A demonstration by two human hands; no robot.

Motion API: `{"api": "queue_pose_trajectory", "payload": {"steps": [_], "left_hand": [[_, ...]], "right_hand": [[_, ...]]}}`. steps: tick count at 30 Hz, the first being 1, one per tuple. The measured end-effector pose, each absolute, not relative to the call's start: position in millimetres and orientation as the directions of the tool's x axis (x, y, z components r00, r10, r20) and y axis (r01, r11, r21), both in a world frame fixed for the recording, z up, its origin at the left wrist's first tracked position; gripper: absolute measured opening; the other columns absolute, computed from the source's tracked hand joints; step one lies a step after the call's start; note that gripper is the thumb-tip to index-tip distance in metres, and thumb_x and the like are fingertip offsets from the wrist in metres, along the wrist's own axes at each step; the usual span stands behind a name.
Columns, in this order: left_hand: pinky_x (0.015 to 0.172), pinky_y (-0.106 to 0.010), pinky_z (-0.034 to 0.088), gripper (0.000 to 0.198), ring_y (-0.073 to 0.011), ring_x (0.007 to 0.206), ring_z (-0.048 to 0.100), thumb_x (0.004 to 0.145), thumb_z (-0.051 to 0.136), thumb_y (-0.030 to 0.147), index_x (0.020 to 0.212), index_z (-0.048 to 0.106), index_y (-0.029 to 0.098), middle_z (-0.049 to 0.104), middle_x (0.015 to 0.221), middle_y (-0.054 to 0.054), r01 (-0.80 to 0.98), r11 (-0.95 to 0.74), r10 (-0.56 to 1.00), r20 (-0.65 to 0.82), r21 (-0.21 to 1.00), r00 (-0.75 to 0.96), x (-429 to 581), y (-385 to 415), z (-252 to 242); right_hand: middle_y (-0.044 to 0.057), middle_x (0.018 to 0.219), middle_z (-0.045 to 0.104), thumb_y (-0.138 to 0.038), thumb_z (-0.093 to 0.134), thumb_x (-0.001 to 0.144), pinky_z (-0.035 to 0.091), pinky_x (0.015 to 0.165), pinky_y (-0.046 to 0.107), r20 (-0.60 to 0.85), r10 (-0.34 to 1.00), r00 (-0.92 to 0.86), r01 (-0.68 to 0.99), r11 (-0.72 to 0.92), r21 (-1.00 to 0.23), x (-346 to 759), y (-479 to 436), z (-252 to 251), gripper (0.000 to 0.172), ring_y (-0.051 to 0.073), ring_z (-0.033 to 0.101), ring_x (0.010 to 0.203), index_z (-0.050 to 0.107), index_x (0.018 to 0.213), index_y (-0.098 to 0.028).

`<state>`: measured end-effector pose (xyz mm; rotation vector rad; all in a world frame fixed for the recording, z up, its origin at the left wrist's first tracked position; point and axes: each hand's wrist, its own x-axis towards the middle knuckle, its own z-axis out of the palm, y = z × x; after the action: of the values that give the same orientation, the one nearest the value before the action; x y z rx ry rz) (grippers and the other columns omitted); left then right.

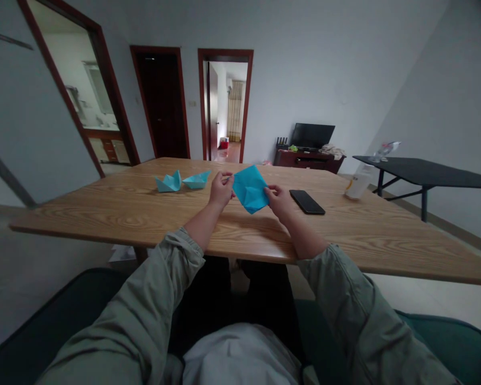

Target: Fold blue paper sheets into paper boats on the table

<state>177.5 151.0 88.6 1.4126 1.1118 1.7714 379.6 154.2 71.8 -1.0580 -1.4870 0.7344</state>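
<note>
A creased sheet of blue origami paper is held up over the wooden table between my two hands, turned with one corner upward. My left hand pinches its left corner. On the right, my right hand grips the opposite corner between thumb and fingers. Fold lines cross the paper, and its lower part bulges a little. To the left of my left hand stand two folded blue paper boats, one boat with raised points and a flatter boat beside it.
A black phone lies on the wooden table right of my right hand. Farther right stands a translucent plastic bottle. Beyond the table are a black folding table and a television on a low cabinet.
</note>
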Motion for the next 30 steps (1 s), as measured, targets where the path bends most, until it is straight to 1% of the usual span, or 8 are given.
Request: {"api": "queue_pose_trajectory", "payload": {"steps": [8,11,13,16,19,24,28,30], "left_hand": [[0.039,-0.016,0.034,0.020,-0.0080,0.040,0.054,0.086,0.056,0.033,0.100,0.051,0.019,0.058,0.063,0.003,0.165,-0.450,0.855,0.477,0.877,-0.202,163.8,161.9,80.8],[0.039,-0.018,0.035,0.017,-0.0092,0.039,0.054,0.086,0.056,0.030,0.098,0.051,0.019,0.059,0.065,0.002,0.194,-0.378,0.894,0.412,0.905,-0.178,160.7,166.2,76.7],[0.040,-0.018,0.035,0.016,-0.0091,0.039,0.054,0.085,0.057,0.027,0.097,0.052,0.018,0.059,0.066,0.002,0.219,-0.277,0.941,0.310,0.936,-0.136,158.0,167.6,73.5],[0.042,-0.018,0.037,0.017,-0.0082,0.039,0.054,0.084,0.060,0.024,0.097,0.054,0.017,0.062,0.069,0.001,0.237,-0.158,0.984,0.172,0.959,-0.041,151.6,165.7,70.6],[0.043,-0.017,0.037,0.024,-0.0084,0.043,0.056,0.082,0.062,0.024,0.104,0.055,0.017,0.065,0.075,-0.002,0.200,-0.133,0.991,0.131,0.971,0.025,143.8,161.2,71.1],[0.042,-0.017,0.034,0.030,-0.0091,0.049,0.060,0.083,0.062,0.023,0.112,0.056,0.017,0.066,0.080,-0.003,0.163,-0.120,0.992,0.113,0.979,0.050,135.3,160.2,67.9],[0.043,-0.016,0.034,0.025,-0.0080,0.050,0.059,0.086,0.059,0.023,0.110,0.057,0.017,0.065,0.078,-0.003,0.161,-0.149,0.989,0.143,0.976,0.044,132.0,165.9,59.3],[0.043,-0.016,0.034,0.025,-0.0081,0.050,0.059,0.086,0.060,0.026,0.109,0.057,0.017,0.065,0.077,-0.003,0.161,-0.160,0.987,0.156,0.974,0.036,130.1,168.9,56.1]], "right_hand": [[-0.004,0.056,0.051,-0.045,0.061,0.081,0.036,0.042,0.019,0.396,0.918,0.009,0.173,0.389,-0.905,377.6,153.6,79.3,0.038,0.009,0.043,0.046,0.061,0.107,-0.017],[-0.004,0.057,0.051,-0.043,0.058,0.085,0.035,0.043,0.019,0.363,0.931,-0.031,0.192,0.362,-0.912,381.3,156.5,75.8,0.038,0.009,0.044,0.046,0.059,0.113,-0.018],[-0.003,0.059,0.054,-0.039,0.056,0.086,0.036,0.045,0.020,0.332,0.943,-0.039,0.281,0.329,-0.902,385.1,162.2,69.4,0.034,0.010,0.045,0.048,0.062,0.112,-0.018],[0.003,0.069,0.062,-0.027,0.058,0.085,0.041,0.054,0.022,0.341,0.939,-0.055,0.504,0.321,-0.802,390.3,173.3,57.9,0.019,0.011,0.052,0.058,0.068,0.096,-0.015],[0.007,0.082,0.068,-0.021,0.056,0.086,0.044,0.060,0.022,0.318,0.944,-0.087,0.584,0.307,-0.751,393.2,180.5,51.7,0.021,0.013,0.056,0.067,0.069,0.099,-0.012],[0.008,0.097,0.072,-0.021,0.061,0.082,0.048,0.067,0.024,0.189,0.976,-0.108,0.432,0.218,-0.875,394.5,176.6,55.6,0.036,0.013,0.060,0.071,0.066,0.117,-0.014],[0.006,0.105,0.072,-0.017,0.063,0.075,0.052,0.077,0.027,0.140,0.948,-0.285,0.146,0.187,-0.971,395.1,167.4,59.9,0.039,0.016,0.066,0.082,0.069,0.114,-0.017],[0.007,0.105,0.073,-0.014,0.058,0.074,0.054,0.077,0.029,0.136,0.943,-0.304,0.105,0.174,-0.979,394.1,163.0,62.2,0.039,0.017,0.067,0.083,0.070,0.111,-0.017]]}}
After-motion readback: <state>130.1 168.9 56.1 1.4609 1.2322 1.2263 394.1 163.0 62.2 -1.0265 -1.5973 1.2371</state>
